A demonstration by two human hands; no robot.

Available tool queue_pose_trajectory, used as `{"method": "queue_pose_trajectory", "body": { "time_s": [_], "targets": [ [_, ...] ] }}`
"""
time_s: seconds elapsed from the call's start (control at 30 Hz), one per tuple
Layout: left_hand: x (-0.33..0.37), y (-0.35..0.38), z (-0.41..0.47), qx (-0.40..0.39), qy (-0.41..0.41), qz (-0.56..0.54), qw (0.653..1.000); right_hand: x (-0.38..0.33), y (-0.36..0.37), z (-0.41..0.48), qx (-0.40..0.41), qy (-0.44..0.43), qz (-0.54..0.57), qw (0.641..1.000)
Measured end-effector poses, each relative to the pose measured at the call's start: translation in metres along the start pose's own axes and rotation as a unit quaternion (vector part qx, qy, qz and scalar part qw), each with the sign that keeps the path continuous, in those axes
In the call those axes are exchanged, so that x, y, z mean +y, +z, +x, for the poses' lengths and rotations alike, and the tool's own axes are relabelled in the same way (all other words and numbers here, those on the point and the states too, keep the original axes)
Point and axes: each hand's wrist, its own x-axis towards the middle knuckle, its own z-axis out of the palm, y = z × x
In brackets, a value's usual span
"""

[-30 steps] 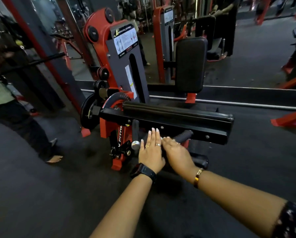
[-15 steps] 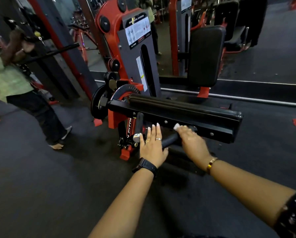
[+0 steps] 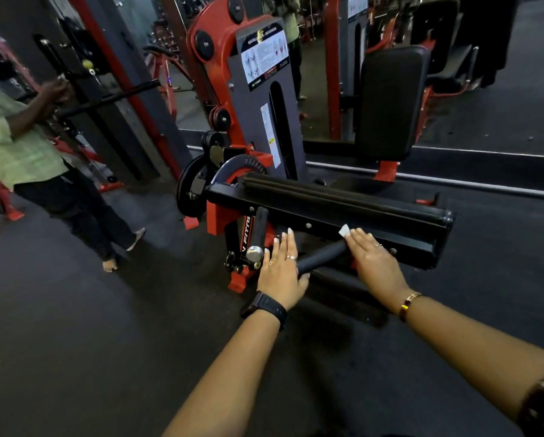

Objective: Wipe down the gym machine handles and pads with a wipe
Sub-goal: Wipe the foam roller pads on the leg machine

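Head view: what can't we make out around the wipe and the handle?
All in the head view:
- Wipe: only a white corner shows; the right hand covers the rest.
- Handle: far end hidden under the right hand; whether the left hand touches its near tip is unclear.
- Instruction placard: print too small to read.

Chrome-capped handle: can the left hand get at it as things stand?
Probably yes. The left hand, fingers straight, lies right beside the chrome-capped handle, with nothing between them. The wipe, though, is under the right hand.
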Motion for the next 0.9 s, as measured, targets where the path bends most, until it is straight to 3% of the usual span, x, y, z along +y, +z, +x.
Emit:
{"method": "queue_pose_trajectory", "body": {
  "time_s": [0.07, 0.2, 0.37, 0.53, 0.63, 0.7, 0.77, 0.83, 0.9],
  "targets": [
    [0.001, 0.0, 0.0, 0.003, 0.001, -0.005, 1.0, -0.031, -0.001, 0.003, 0.024, 0.031, 0.064, 0.997],
    [0.002, 0.0, -0.001, 0.002, -0.01, -0.019, 1.0, -0.096, 0.001, -0.018, 0.001, -0.048, 0.124, 0.991],
    [0.002, 0.0, -0.004, 0.008, -0.012, -0.041, 0.999, -0.051, -0.007, -0.021, 0.03, -0.14, 0.035, 0.989],
    [0.003, 0.0, -0.003, 0.002, -0.016, -0.048, 0.999, -0.011, -0.004, 0.011, -0.012, -0.023, 0.011, 1.0],
    [0.003, 0.0, -0.004, 0.001, -0.015, -0.056, 0.998, -0.046, -0.005, 0.023, -0.087, 0.05, 0.08, 0.992],
    [0.003, -0.001, -0.004, 0.0, -0.013, -0.062, 0.998, -0.078, -0.013, 0.021, -0.096, 0.043, 0.158, 0.982],
    [0.003, -0.002, -0.004, 0.003, -0.018, -0.067, 0.998, -0.101, -0.025, 0.017, -0.07, 0.028, 0.25, 0.965],
    [0.002, -0.002, -0.004, 0.004, -0.018, -0.07, 0.997, -0.102, -0.035, 0.025, -0.075, 0.134, 0.345, 0.926],
    [0.0, 0.0, -0.004, 0.003, -0.014, -0.072, 0.997, -0.09, -0.043, 0.04, -0.062, 0.294, 0.478, 0.825]
  ]
}}
